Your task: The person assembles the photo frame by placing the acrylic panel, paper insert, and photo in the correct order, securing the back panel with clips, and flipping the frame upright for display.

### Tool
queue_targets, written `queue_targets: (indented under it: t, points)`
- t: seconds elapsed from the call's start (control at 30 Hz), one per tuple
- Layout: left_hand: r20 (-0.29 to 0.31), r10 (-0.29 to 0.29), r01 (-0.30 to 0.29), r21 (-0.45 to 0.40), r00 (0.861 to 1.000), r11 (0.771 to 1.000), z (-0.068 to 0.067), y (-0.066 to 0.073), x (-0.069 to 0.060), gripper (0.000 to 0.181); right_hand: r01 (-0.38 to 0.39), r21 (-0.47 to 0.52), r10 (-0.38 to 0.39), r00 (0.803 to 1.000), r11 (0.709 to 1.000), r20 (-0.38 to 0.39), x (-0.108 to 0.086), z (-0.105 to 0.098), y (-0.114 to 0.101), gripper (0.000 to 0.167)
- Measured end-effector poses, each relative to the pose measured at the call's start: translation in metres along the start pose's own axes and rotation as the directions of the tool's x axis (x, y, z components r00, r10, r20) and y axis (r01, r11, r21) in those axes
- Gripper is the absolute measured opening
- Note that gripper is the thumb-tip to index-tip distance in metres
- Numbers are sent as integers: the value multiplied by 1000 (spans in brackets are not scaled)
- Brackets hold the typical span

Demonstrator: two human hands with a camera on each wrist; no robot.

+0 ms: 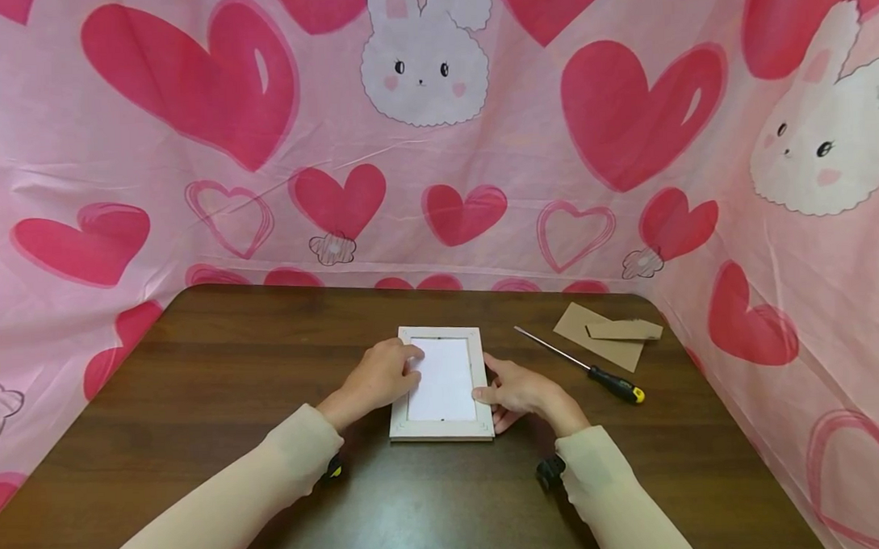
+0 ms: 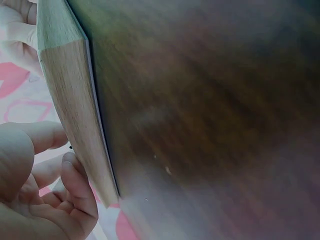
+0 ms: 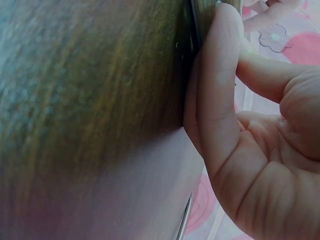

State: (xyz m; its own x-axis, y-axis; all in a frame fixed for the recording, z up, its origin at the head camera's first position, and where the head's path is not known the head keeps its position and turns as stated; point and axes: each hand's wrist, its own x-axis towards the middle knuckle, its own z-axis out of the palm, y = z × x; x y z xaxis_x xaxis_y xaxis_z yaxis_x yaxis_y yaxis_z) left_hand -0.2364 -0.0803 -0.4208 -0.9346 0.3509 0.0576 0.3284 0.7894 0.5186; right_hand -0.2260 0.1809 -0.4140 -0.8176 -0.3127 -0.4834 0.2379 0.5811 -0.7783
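A white picture frame (image 1: 442,432) lies on the wooden table, a plain white sheet (image 1: 447,387) filling its opening. Small dark marks dot the opening's edges. Reaching over the frame's left border, my left hand (image 1: 378,378) touches the sheet near its left edge; its other fingers are bent in the left wrist view. My right hand (image 1: 519,391) grips the frame's right side, the thumb on top and the fingers along the outer edge. In the right wrist view, those fingers (image 3: 217,95) lie against the frame's side, their tips partly hidden.
Right of the frame lies a screwdriver (image 1: 610,382) with a black and yellow handle. Beyond it is a brown backing board (image 1: 579,322) with a narrow brown strip (image 1: 623,330) across it. Pink heart-patterned cloth (image 1: 399,147) hangs behind and beside the table (image 1: 267,345).
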Motion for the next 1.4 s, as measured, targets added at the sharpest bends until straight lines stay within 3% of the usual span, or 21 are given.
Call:
queue_targets:
  t: [1.0, 1.4]
  points:
    - [-7, -12, 12, -11, 1000, 1000, 0, 0, 2, 37, -2, -12, 2, 1000, 1000, -5, 0, 1, -1, 86]
    - [-29, -9, 7, -72, 1000, 997, -7, -3, 2, 38, 1, -12, -1, 1000, 1000, 2, 0, 0, -2, 87]
